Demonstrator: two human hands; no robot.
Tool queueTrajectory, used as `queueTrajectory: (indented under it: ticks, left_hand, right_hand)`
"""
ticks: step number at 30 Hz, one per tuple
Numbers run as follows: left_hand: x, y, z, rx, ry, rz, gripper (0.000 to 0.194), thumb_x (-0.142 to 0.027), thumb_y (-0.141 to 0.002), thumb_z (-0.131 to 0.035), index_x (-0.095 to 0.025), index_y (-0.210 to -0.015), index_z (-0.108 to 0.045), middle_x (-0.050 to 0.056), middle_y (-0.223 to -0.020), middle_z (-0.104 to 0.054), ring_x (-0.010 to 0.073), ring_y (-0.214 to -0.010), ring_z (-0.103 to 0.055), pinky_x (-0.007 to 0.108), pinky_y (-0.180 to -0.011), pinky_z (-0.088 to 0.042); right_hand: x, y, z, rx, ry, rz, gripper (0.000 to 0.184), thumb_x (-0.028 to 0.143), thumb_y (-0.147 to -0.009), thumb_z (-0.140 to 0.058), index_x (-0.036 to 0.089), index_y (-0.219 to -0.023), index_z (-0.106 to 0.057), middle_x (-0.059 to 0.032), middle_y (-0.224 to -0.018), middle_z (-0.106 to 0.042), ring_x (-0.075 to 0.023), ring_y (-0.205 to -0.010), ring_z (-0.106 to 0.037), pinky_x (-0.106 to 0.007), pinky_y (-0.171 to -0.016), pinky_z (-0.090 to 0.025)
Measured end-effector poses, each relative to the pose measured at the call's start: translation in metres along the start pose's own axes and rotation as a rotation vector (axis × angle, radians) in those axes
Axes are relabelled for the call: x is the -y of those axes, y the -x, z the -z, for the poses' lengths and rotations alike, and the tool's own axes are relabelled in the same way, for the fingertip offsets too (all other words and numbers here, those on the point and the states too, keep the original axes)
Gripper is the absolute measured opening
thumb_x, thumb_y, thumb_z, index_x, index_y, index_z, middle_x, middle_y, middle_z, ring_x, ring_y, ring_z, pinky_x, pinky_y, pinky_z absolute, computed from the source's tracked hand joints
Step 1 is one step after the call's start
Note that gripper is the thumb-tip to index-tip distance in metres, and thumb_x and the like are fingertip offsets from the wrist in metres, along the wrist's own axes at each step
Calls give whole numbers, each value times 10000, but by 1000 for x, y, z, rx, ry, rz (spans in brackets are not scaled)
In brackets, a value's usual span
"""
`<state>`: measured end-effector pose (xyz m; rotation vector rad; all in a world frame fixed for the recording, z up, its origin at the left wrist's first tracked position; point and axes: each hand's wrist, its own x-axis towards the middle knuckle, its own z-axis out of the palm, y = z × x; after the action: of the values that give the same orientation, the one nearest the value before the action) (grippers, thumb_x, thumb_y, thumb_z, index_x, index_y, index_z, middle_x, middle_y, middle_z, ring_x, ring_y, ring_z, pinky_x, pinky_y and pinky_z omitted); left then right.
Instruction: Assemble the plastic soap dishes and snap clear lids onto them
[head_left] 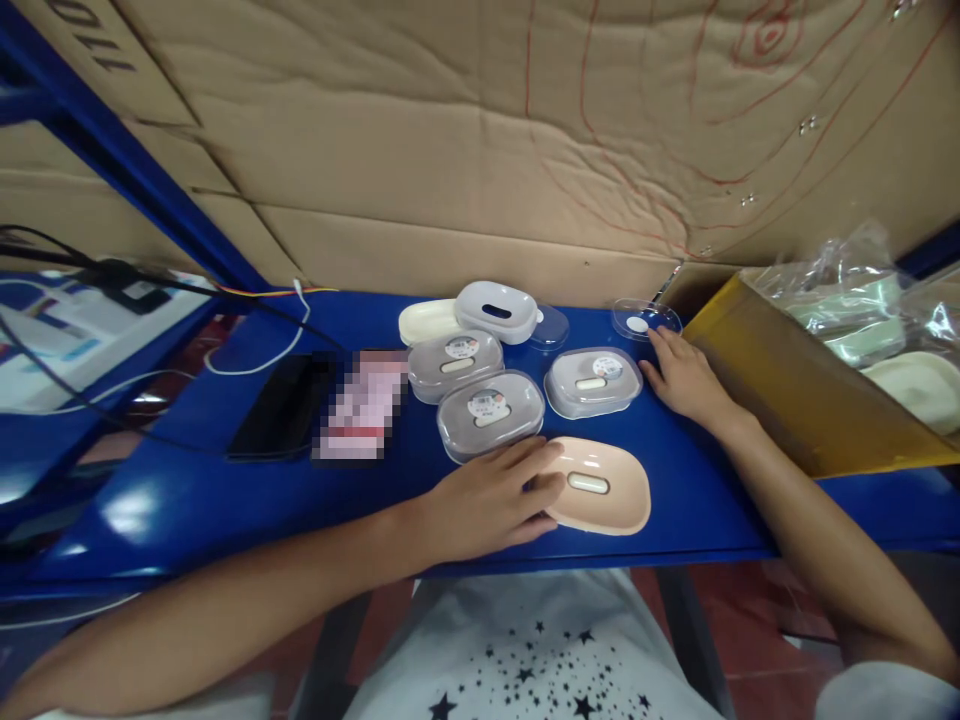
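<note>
My left hand lies flat on the blue table, fingers stretched onto the left edge of a peach soap dish near the front edge. My right hand rests on the table, fingers reaching toward a clear lid with a white sticker. Left of that hand sits a grey soap box with clear lid. Two more lidded grey boxes stand in the middle. Behind them are a cream dish, an upturned grey dish and another clear lid.
A black phone and a blurred pink card lie at the left, with cables behind. A cardboard box holding bagged soap dishes stands at the right. Cardboard sheets form the back wall.
</note>
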<state>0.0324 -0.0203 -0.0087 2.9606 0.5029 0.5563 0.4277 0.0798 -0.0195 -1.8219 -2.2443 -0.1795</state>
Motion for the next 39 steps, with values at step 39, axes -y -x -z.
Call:
queueTrajectory:
  ticks: [39]
  left_hand:
    - [2,3,-3,-28,-60,-47,343,-374,-1102,-642,-190,-1390,-614,198,-1545,-571,327,-1290,-684,497,-1110,-608]
  right_hand:
    - [103,60,57,109,-645,241,250,387,-1123,-531,320,-1236,-744,-41,-1165,-808,-262,-1083,-779,-453,-969,-632]
